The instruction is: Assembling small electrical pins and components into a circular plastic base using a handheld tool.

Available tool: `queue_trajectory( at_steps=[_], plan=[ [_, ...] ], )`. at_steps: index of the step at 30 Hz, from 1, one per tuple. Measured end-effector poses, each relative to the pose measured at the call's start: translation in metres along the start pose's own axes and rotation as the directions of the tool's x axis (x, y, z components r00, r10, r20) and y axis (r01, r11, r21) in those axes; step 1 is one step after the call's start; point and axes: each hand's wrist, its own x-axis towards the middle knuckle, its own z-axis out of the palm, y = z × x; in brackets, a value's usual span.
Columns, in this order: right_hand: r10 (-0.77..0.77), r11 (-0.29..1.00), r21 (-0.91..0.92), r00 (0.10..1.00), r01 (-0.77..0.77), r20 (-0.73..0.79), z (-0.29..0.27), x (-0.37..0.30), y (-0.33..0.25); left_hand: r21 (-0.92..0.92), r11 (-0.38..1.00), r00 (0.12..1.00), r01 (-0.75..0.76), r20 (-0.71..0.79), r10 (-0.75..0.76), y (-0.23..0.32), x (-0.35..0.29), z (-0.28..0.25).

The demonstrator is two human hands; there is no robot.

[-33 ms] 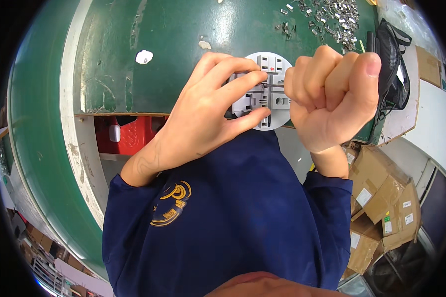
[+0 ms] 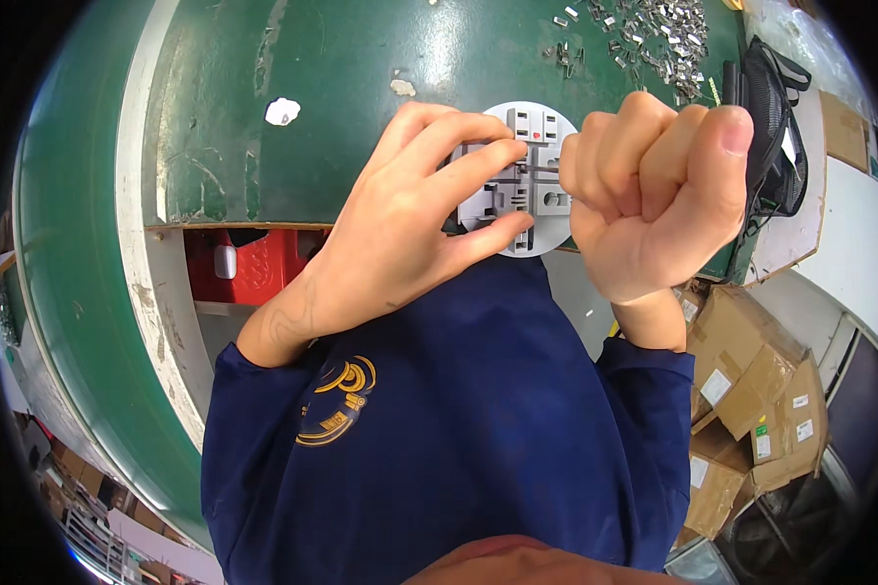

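A round light-grey plate (image 2: pixel 557 230) lies at the front edge of the green table, bearing grey slotted blocks (image 2: pixel 553 199) and a small red spot. My left hand (image 2: pixel 415 200) reaches over its left side, fingertips and thumb curled on the blocks near the middle and gripping them. What lies under its palm is hidden. Closed in a fist, my right hand (image 2: pixel 654 185) is raised at the plate's right. A thin dark metal shaft (image 2: pixel 544 169) runs from that fist to the middle of the blocks; any handle is hidden inside the fist.
Many small metal clips (image 2: pixel 658 39) lie heaped at the table's far right. A black mesh bag (image 2: pixel 776 136) stands at the right edge. Below the table sits a red bin (image 2: pixel 263 268) at left; cardboard boxes (image 2: pixel 751 361) are piled at right.
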Motion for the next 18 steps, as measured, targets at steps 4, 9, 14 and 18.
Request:
queue_trajectory(
  at_steps=[4,9,14,18],
  plan=[
    [0.001,0.982,-0.190,1.000,-0.005,-0.023,0.004,-0.003,-0.002,0.012,1.000,1.000,-0.018,-0.001,0.018,0.000,-0.003,0.000],
    [0.047,0.977,0.191,0.973,-0.092,0.226,-0.016,0.015,-0.001,0.046,0.996,0.997,-0.071,0.034,0.070,-0.003,0.001,-0.005],
    [-0.141,0.932,0.358,0.853,-0.057,0.502,-0.035,0.016,0.006,0.098,0.993,0.993,-0.061,0.106,0.050,0.003,0.004,-0.007],
    [-0.045,0.965,0.246,0.859,-0.095,0.510,-0.030,0.011,0.011,0.150,0.986,0.982,-0.069,0.186,0.040,0.002,0.004,-0.004]
  ],
)
